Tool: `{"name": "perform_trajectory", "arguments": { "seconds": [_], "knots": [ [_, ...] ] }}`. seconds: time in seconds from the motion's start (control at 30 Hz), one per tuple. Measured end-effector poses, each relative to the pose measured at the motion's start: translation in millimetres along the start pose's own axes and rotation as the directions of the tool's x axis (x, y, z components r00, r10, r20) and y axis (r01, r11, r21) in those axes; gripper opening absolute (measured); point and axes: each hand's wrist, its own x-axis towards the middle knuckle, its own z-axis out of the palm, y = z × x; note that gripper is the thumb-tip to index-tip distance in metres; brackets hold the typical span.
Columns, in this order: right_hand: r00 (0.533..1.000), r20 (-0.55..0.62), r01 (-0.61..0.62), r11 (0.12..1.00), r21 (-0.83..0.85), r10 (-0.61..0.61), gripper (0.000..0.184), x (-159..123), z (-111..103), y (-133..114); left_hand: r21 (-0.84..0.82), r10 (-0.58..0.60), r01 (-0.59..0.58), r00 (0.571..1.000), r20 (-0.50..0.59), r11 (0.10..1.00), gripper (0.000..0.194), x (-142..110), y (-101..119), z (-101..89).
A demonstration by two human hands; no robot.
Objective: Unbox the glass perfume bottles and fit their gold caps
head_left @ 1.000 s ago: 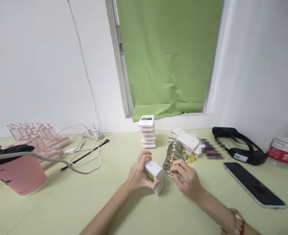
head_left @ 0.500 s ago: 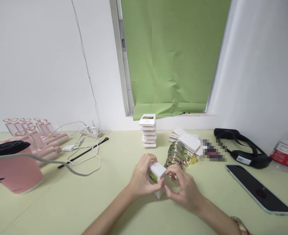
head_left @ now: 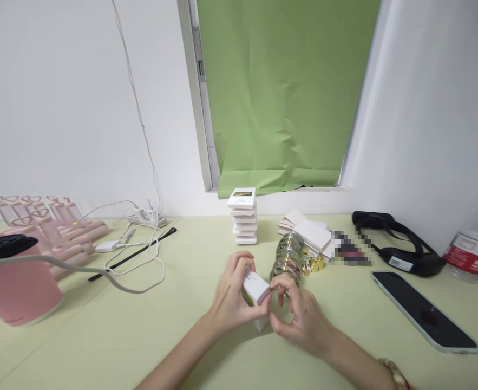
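The left hand (head_left: 233, 300) has its fingers clamped on a white box (head_left: 256, 287), low at the near part of the tabletop (head_left: 120, 336). The right hand (head_left: 306, 317), at the round glass items (head_left: 287, 253) one second earlier, is now beside the box's right edge, thumb and forefinger apart. Print on the box is too small to read, as is that on the drink bottle (head_left: 471, 254) and, farthest, the box stack (head_left: 244, 219).

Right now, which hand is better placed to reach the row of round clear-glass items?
Right, probably: the right hand is nearer the glass items, while the left hand grips the small white cardboard box. Whether the right touches the box is unclear.
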Motion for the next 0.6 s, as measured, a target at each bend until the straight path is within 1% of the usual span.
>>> {"name": "perform_trajectory", "arguments": {
  "seconds": [0.23, 0.4, 0.5, 0.57, 0.6],
  "knots": [
    [0.999, 0.006, -0.038, 0.998, -0.043, 0.038, 0.039, 1.3, -3.1, -4.1, -0.052, 0.027, -0.028, 0.999, -0.017, 0.998, 0.051, -1.2, -7.8, 5.3],
    [0.995, 0.059, -0.086, 0.996, 0.005, 0.086, 0.045, 1.9, -4.1, -6.1, -0.087, 0.017, -0.018, 1.0, -0.014, 0.996, 0.055, -1.9, -10.2, 9.0],
    [0.988, 0.09, -0.129, 0.989, 0.068, 0.123, 0.047, 3.0, -4.0, -6.9, -0.136, 0.024, -0.031, 0.998, -0.056, 0.99, 0.06, 0.1, -8.9, 8.2],
    [0.988, 0.098, -0.128, 0.986, 0.107, 0.117, 0.047, 3.6, -4.1, -7.1, -0.176, 0.032, -0.05, 0.994, -0.104, 0.983, 0.059, 1.7, -7.2, 6.0],
    [0.989, 0.098, -0.121, 0.986, 0.117, 0.11, 0.047, 3.8, -4.3, -6.9, -0.188, 0.03, -0.051, 0.993, -0.112, 0.981, 0.057, 2.1, -6.2, 4.8]
  ]
}}
